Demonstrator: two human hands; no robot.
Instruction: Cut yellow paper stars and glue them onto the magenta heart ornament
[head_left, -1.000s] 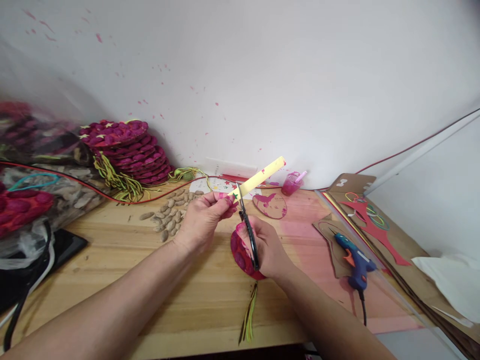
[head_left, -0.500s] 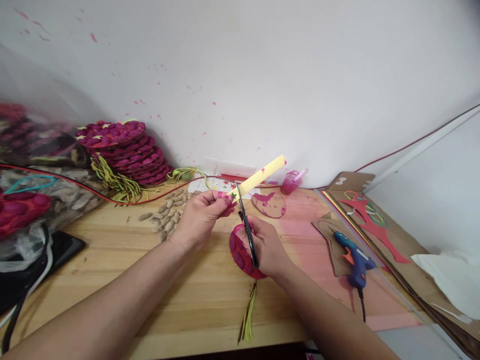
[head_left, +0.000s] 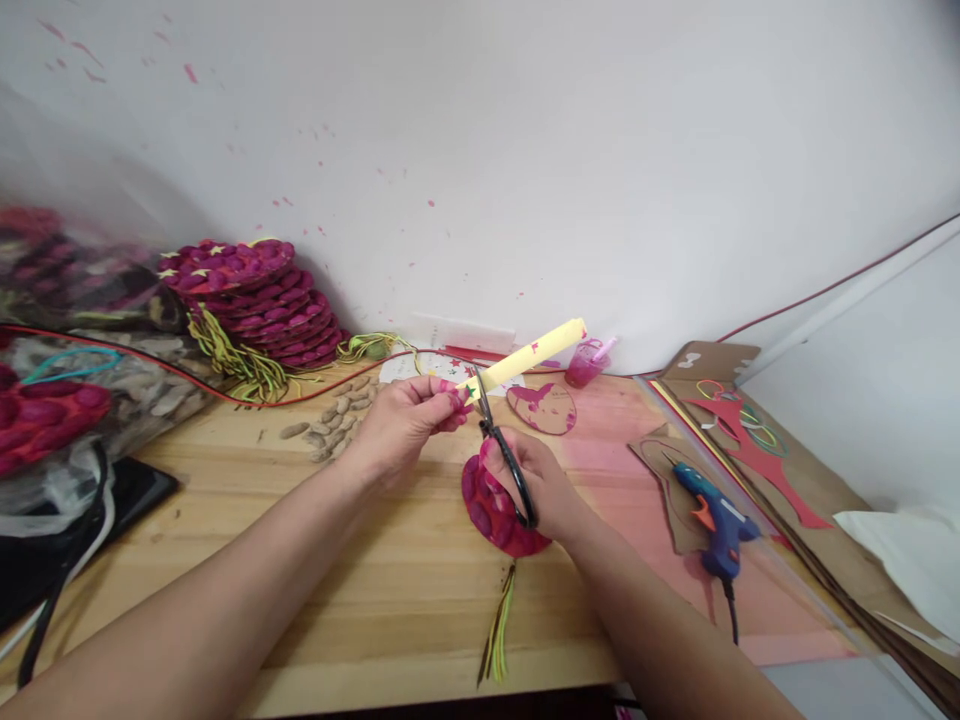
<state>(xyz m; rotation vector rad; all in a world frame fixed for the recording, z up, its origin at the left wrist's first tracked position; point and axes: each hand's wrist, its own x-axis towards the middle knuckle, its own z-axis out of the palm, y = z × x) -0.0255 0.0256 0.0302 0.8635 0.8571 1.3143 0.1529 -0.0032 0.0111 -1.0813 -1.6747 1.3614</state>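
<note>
Between thumb and fingers, my left hand (head_left: 420, 415) pinches the near end of a yellow paper strip (head_left: 534, 354), where a green star shows. The strip slants up to the right. My right hand (head_left: 536, 485) grips black-handled scissors (head_left: 510, 460), whose blades lie across the strip just right of my left fingertips. Pink stains mark the fingers of both hands. Under my right hand lies a round red piece with purple bumps (head_left: 484, 505), partly covered by the hand. A green, yellow and dark tassel (head_left: 498, 630) trails from it toward the table's front edge.
Peanuts (head_left: 334, 425) lie left of my hands, before a stack of purple bumpy discs (head_left: 262, 300). Behind are a cardboard piece (head_left: 551, 408) and a cup of pink paint (head_left: 581, 370). A blue glue gun (head_left: 712, 520) rests on cardboard at right. A red cable (head_left: 345, 382) crosses the back.
The scissor handles have swung slightly down and right with my right hand, and the strip's far end sits a little lower and further right. The whole view has shifted slightly.
</note>
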